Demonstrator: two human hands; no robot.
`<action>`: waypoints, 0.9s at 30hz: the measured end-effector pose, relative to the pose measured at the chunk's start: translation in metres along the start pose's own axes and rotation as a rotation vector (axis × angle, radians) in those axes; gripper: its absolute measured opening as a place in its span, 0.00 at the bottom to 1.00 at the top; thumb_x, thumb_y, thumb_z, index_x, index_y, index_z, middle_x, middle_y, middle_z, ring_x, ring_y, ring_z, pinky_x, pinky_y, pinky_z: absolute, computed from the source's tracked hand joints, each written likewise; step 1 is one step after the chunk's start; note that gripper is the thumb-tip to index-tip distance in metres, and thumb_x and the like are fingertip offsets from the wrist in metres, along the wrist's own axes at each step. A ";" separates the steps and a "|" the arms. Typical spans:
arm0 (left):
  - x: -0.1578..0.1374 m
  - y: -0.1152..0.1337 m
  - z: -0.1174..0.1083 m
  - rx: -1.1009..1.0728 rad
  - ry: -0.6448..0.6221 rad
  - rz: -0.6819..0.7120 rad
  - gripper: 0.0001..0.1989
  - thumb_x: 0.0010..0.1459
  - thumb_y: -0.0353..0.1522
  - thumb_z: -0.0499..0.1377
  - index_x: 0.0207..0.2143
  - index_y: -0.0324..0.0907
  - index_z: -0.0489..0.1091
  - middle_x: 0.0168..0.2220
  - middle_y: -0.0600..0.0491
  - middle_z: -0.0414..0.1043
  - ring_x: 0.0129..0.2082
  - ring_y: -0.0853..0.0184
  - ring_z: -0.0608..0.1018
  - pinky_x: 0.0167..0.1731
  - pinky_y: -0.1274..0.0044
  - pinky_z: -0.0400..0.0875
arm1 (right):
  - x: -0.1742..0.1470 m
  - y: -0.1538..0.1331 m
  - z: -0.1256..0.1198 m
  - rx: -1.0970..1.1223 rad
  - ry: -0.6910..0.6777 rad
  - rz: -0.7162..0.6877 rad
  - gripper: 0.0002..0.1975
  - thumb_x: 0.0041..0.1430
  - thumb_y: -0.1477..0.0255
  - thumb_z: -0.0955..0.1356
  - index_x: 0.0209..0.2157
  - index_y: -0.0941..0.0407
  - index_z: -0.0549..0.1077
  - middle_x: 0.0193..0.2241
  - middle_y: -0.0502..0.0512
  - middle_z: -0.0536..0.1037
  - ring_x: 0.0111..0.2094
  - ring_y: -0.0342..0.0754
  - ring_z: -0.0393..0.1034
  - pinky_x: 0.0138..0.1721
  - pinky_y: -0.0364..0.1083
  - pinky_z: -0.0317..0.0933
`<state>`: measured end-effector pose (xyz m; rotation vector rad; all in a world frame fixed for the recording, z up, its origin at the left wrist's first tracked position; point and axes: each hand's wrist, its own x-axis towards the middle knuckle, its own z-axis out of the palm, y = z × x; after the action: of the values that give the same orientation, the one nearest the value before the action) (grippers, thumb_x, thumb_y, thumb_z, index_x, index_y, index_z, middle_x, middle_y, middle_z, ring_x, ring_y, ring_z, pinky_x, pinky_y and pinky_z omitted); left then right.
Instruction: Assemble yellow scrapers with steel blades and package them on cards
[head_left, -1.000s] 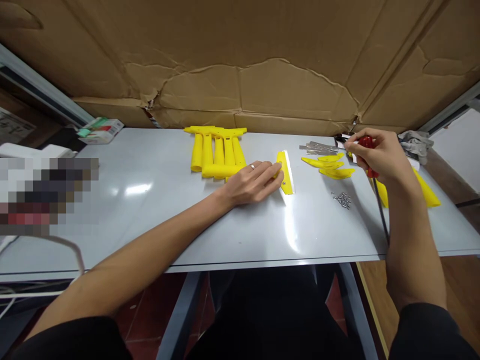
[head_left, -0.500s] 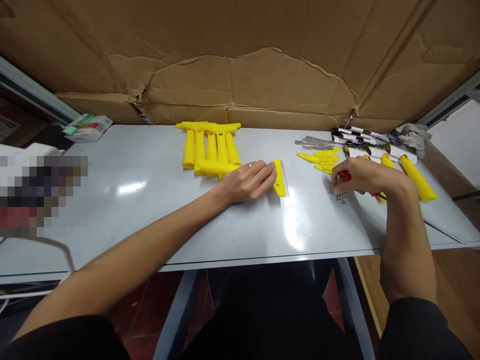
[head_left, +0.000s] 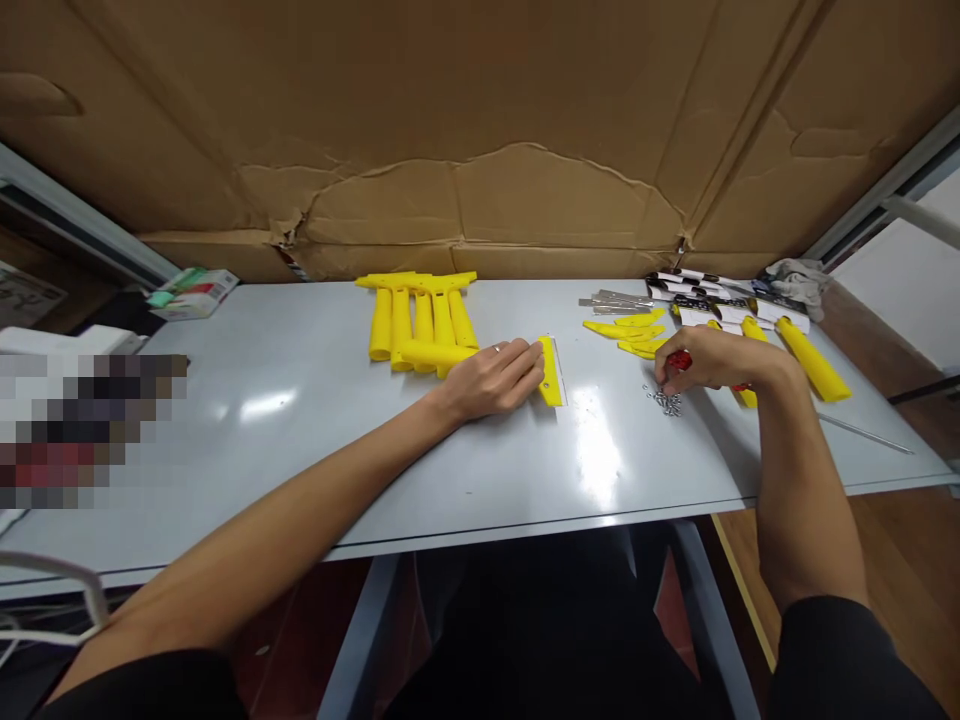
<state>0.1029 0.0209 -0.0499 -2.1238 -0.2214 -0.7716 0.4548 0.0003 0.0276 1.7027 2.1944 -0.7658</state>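
Small screws (head_left: 667, 404), a crowded right grip (head_left: 711, 356)
My left grip (head_left: 495, 380) is closed on the yellow scraper (head_left: 551, 374), left of the screws; my right wraps a red-handled screwdriver (head_left: 679, 361), whether also a screw I cannot tell, and that bulk could scatter the pile.

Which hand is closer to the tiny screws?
Right. The right hand is just at the far side of the tiny screws; the left hand is well to their left, holding a yellow scraper.
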 end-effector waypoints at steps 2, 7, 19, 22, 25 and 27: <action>0.000 0.000 0.000 -0.004 -0.002 0.000 0.05 0.65 0.22 0.60 0.36 0.36 0.74 0.39 0.47 0.82 0.36 0.65 0.81 0.24 0.77 0.74 | 0.001 0.000 0.000 0.029 -0.007 -0.037 0.10 0.54 0.67 0.73 0.38 0.53 0.83 0.35 0.52 0.81 0.35 0.43 0.71 0.37 0.44 0.61; 0.001 0.000 0.001 0.006 -0.007 0.008 0.06 0.65 0.22 0.59 0.35 0.37 0.73 0.39 0.47 0.82 0.35 0.66 0.81 0.23 0.78 0.72 | -0.004 0.014 -0.003 0.053 0.108 -0.079 0.13 0.58 0.63 0.71 0.41 0.54 0.83 0.37 0.55 0.80 0.36 0.44 0.72 0.40 0.45 0.62; 0.004 0.001 -0.003 -0.009 0.001 0.018 0.07 0.66 0.23 0.59 0.33 0.38 0.70 0.38 0.50 0.80 0.38 0.66 0.81 0.27 0.78 0.71 | 0.003 0.006 0.001 0.021 0.028 -0.020 0.11 0.55 0.64 0.71 0.39 0.51 0.83 0.35 0.50 0.80 0.32 0.41 0.70 0.34 0.41 0.59; 0.006 0.001 -0.005 -0.035 0.051 0.036 0.07 0.65 0.23 0.60 0.32 0.39 0.70 0.36 0.50 0.79 0.36 0.67 0.80 0.27 0.77 0.71 | 0.006 0.005 0.002 0.033 0.017 -0.045 0.11 0.55 0.66 0.70 0.38 0.52 0.83 0.35 0.50 0.81 0.32 0.41 0.71 0.34 0.41 0.59; 0.007 0.001 -0.006 -0.044 0.072 0.040 0.08 0.65 0.22 0.59 0.32 0.39 0.70 0.36 0.50 0.78 0.35 0.67 0.79 0.27 0.77 0.71 | 0.010 0.004 0.004 0.006 0.036 -0.037 0.10 0.55 0.67 0.70 0.37 0.53 0.83 0.35 0.50 0.81 0.35 0.43 0.73 0.36 0.42 0.60; 0.007 0.001 -0.006 -0.047 0.069 0.031 0.08 0.65 0.22 0.59 0.31 0.39 0.70 0.36 0.50 0.78 0.35 0.67 0.79 0.27 0.77 0.70 | 0.012 0.002 0.004 -0.017 0.044 -0.026 0.09 0.55 0.67 0.71 0.36 0.53 0.82 0.35 0.51 0.82 0.35 0.43 0.73 0.36 0.42 0.60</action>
<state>0.1063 0.0153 -0.0434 -2.1356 -0.1342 -0.8384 0.4526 0.0078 0.0181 1.7021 2.2501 -0.7201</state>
